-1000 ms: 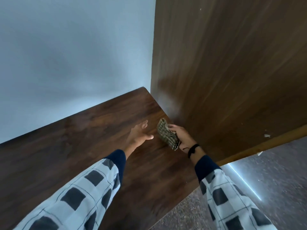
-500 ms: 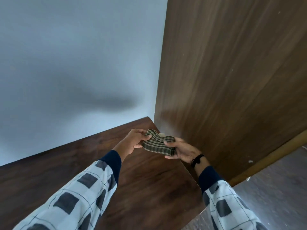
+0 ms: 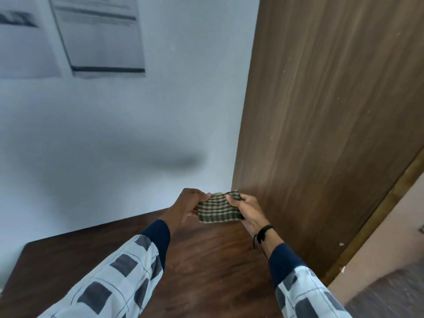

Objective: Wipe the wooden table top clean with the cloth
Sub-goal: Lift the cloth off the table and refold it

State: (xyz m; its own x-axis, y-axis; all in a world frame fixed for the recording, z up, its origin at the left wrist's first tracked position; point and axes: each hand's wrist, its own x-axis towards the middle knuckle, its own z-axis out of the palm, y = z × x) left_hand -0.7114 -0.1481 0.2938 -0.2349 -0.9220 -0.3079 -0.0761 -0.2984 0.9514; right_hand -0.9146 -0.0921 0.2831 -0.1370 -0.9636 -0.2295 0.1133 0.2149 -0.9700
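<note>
A small checked cloth, dark green with pale stripes, hangs in the air above the far right corner of the dark wooden table top. My left hand pinches its left edge. My right hand, with a black band at the wrist, pinches its right edge, and the cloth is stretched flat between the two. Neither the cloth nor a hand touches the table.
A tall brown wooden panel stands along the table's right side. A pale wall with printed sheets runs behind the table. Floor shows at the lower right.
My left hand left the table and took the cloth's free edge. Both hands rose and spread the cloth flat. The view tilted up, showing the sheets on the wall.
</note>
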